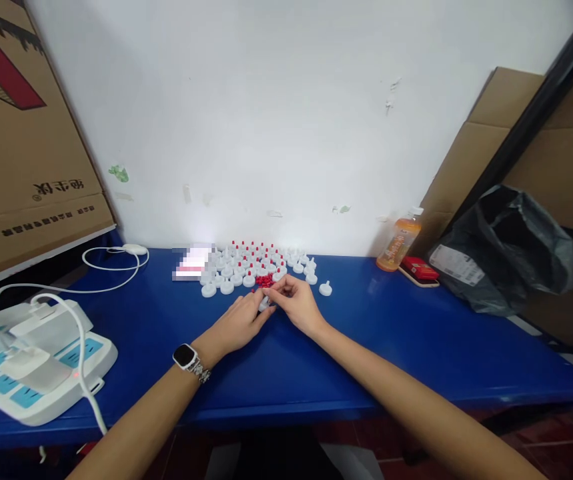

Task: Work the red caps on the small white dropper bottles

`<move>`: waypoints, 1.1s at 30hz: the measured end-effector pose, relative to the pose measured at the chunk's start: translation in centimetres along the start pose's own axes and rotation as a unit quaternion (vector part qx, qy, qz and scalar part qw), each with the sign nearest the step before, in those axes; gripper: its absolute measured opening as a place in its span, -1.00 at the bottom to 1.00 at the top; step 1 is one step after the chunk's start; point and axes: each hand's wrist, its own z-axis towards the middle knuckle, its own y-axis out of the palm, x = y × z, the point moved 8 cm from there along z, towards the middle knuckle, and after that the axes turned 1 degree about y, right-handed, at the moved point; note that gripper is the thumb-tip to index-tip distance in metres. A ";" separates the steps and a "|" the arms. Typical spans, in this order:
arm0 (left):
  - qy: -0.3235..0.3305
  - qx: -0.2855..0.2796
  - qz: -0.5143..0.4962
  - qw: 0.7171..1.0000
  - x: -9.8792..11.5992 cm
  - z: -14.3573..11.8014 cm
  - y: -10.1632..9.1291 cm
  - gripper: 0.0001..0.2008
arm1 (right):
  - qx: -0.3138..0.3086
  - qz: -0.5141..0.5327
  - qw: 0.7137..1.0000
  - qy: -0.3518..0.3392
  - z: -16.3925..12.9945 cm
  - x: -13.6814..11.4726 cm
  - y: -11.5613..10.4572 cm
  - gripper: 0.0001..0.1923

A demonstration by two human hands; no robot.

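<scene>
Both hands, left hand (pixel 240 325) and right hand (pixel 296 303), pinch with their fingers one small white cap (pixel 265 304), seemingly light, rigid and best gripped by its rim, near the blue counter's (pixel 391 333) back edge.

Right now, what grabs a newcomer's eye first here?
The cluster of white caps with red tips at the back of the blue table, against the white wall. Just in front, the left hand and right hand meet over one white piece, beside a small red pile.
</scene>
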 end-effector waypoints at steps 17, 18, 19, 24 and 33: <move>0.055 0.052 -0.048 0.996 -0.2 0.2 0.2 -0.52 | -0.034 -0.300 0.945 -0.125 -2.1 -3.9 0.5 -0.92; 0.056 0.058 -0.039 0.996 0.0 0.2 0.0 -0.55 | -0.032 -0.307 0.946 -0.104 -1.8 -3.6 -0.3 -0.91; 0.055 0.066 -0.032 0.996 0.1 0.2 -0.2 -0.57 | -0.027 -0.315 0.946 -0.079 -1.4 -3.2 -1.3 -0.89; 0.024 0.054 -0.028 0.998 -0.5 0.3 -0.2 -0.64 | -0.028 -0.392 0.920 0.000 0.3 -1.4 -4.9 -0.83; 0.013 0.024 -0.053 0.998 -0.4 0.4 -0.2 -0.69 | 0.014 -0.452 0.892 -0.018 2.7 -1.8 -6.8 -0.73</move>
